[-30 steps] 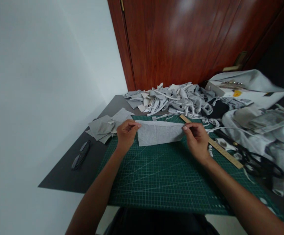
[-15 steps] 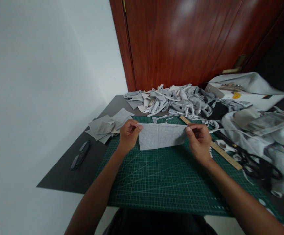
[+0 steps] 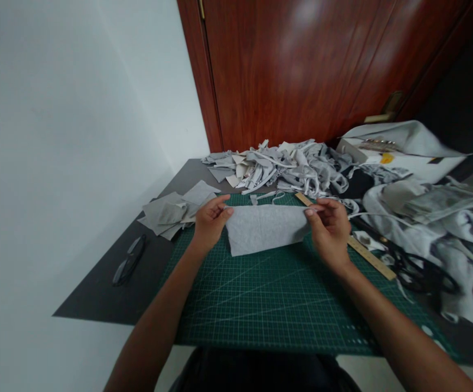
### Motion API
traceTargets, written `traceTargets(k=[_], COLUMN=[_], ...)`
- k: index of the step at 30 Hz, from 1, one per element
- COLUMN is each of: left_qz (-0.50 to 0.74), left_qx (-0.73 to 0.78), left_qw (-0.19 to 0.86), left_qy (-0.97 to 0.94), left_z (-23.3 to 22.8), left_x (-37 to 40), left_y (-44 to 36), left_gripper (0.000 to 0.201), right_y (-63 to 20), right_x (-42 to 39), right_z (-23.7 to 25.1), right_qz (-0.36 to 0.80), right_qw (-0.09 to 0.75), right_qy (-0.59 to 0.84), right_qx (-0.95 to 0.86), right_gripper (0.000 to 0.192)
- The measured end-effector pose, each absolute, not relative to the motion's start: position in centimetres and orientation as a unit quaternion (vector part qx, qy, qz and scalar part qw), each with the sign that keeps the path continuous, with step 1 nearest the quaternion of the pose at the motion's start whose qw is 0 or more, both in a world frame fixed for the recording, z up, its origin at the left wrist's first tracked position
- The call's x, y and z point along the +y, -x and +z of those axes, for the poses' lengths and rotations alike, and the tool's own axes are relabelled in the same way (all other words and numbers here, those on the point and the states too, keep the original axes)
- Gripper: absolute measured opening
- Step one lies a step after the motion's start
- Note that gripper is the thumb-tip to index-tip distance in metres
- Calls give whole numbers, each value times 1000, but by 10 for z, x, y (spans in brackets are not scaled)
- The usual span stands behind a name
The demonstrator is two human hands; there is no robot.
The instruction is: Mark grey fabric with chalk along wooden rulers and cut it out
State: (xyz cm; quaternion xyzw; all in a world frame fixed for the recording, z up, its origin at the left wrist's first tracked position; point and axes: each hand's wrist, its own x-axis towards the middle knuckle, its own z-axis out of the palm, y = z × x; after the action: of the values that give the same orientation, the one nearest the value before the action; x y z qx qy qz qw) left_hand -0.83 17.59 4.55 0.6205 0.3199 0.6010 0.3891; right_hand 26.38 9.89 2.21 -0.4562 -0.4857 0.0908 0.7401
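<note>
A light grey rectangular piece of fabric (image 3: 266, 230) hangs between my two hands above the green cutting mat (image 3: 256, 305). My left hand (image 3: 212, 223) pinches its upper left corner between thumb and fingers. At the upper right corner, my right hand (image 3: 329, 228) grips it the same way, thumb towards me. The top edge is stretched nearly level, and the lower edge hangs over the mat. Just behind the cloth lies a thin grey strip (image 3: 266, 197). A wooden ruler (image 3: 370, 258) lies slanted on the mat, partly hidden behind my right hand.
Flat grey fabric pieces (image 3: 171, 209) lie to the left, with glasses (image 3: 130, 260) in front of them. A heap of fabric scraps (image 3: 277, 166) lines the back. At right are black-handled scissors (image 3: 419, 272), crumpled cloth (image 3: 428, 212) and a white box (image 3: 407, 163).
The fabric's lower edge has come slightly down and nearer to me. My left forefinger has straightened a little. The whole view has shifted slightly.
</note>
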Motion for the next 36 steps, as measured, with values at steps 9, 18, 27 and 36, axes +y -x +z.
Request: traceTargets(k=[9,18,27,36], left_qz=[513,378,328,320], left_qx=[354,462,498,528], left_qw=[536,394,246,129], left_qy=[-570,-699,-765,-776], left_z=[41,-1,-1,-1], left_x=[184,210,213,207], left_y=[19,31,35,32], left_gripper=[38,27,16,18], right_y=[-276,-293,-307,-303], right_x=[107,131,146,138], right_z=[22,-20,-44,-41], right_qz=[294,374,260,149], right_qw=[701,553,527,431], right_qy=[472,535,566,584], right_qx=[-447,-518,-578,-671], right_gripper=[38,42,18,14])
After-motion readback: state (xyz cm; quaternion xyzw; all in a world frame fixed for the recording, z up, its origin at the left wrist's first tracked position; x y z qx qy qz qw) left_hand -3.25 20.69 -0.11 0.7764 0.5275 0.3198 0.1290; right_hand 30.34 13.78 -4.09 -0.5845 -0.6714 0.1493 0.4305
